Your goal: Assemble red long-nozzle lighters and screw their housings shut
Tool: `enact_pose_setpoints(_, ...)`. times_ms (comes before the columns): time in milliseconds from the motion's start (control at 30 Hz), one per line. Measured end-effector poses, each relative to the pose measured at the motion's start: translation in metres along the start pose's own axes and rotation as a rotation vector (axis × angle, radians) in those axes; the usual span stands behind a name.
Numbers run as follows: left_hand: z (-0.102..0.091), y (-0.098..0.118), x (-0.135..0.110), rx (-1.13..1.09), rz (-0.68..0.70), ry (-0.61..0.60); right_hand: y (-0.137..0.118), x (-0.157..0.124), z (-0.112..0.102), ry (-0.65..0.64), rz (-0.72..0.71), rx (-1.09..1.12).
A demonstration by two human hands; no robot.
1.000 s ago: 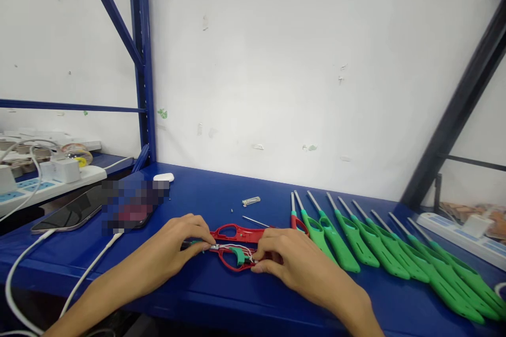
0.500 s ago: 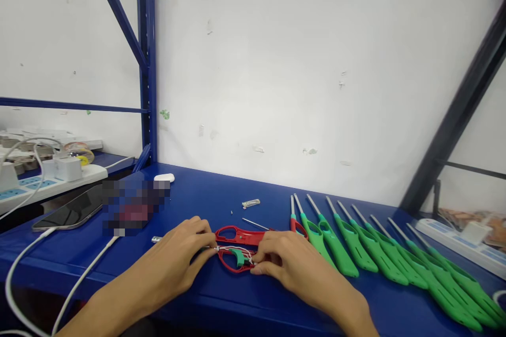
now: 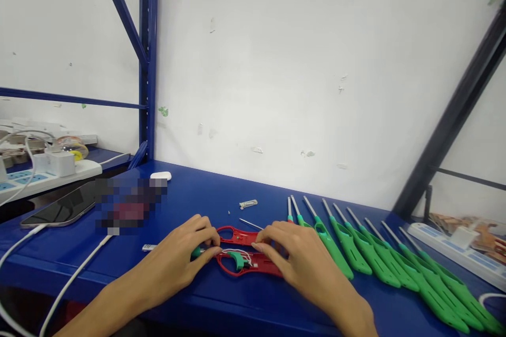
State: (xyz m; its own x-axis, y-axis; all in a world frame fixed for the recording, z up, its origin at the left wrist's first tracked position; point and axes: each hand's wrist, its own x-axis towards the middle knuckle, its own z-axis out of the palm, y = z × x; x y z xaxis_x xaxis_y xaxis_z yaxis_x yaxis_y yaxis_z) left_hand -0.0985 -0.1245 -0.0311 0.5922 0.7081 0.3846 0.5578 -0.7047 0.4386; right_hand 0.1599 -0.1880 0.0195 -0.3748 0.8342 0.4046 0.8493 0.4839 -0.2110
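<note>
A red lighter shell [image 3: 253, 263] lies open on the blue bench [image 3: 221, 195], with a teal trigger [image 3: 238, 258] and thin white wires inside it. A second red half [image 3: 237, 235] lies just behind it. My left hand [image 3: 184, 258] pinches the shell's left end, where a green tip and metal tube show between the fingers. My right hand [image 3: 294, 258] rests over the right part of both red halves, fingers bent and pressing on them.
A row of several green long-nosed lighters [image 3: 379, 258] lies to the right. A small metal clip [image 3: 248, 204] and a thin rod [image 3: 250, 223] lie behind the hands. A phone [image 3: 59, 210], white cables [image 3: 75, 274] and power strips [image 3: 47, 174] are at the left.
My right hand has shifted up and back over the rear red half, uncovering more of the front shell. The left hand has closed in on the shell's left end. The view drifted slightly right.
</note>
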Motion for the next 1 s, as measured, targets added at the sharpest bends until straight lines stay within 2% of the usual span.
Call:
enact_pose_setpoints(133,0.0,0.0,-0.001,0.004,0.03,0.026,0.002,-0.005,-0.002,0.003,-0.001,-0.053)
enact_pose_setpoints(300,0.0,0.003,0.001,0.011,0.039,0.055,-0.002,-0.008,-0.019,0.058,-0.009,-0.067)
enact_pose_setpoints(367,-0.001,0.006,0.002,0.018,0.06,0.059,-0.001,0.007,-0.024,0.046,-0.047,-0.124)
enact_pose_setpoints(433,-0.002,0.008,0.001,0.029,0.086,0.077,0.004,0.032,-0.026,-0.019,-0.109,-0.223)
enact_pose_setpoints(500,-0.004,0.01,0.0,0.04,0.09,0.088,0.013,0.063,-0.021,-0.101,-0.141,-0.318)
enact_pose_setpoints(600,-0.013,0.013,0.003,0.049,0.065,0.093,0.032,0.103,-0.005,-0.159,-0.143,-0.358)
enact_pose_setpoints(667,-0.022,0.014,0.015,0.084,0.046,0.086,0.044,0.117,0.007,-0.187,-0.131,-0.373)
enact_pose_setpoints(767,-0.033,0.011,0.049,0.145,0.033,0.03,0.058,0.119,0.021,-0.24,-0.118,-0.386)
enact_pose_setpoints(833,-0.035,0.006,0.078,0.149,0.034,-0.07,0.064,0.114,0.025,-0.27,-0.099,-0.398)
enact_pose_setpoints(900,-0.033,-0.002,0.105,0.139,0.039,-0.233,0.069,0.11,0.028,-0.293,-0.075,-0.409)
enact_pose_setpoints(1000,-0.026,-0.012,0.133,0.17,0.007,-0.391,0.075,0.107,0.028,-0.318,-0.045,-0.416)
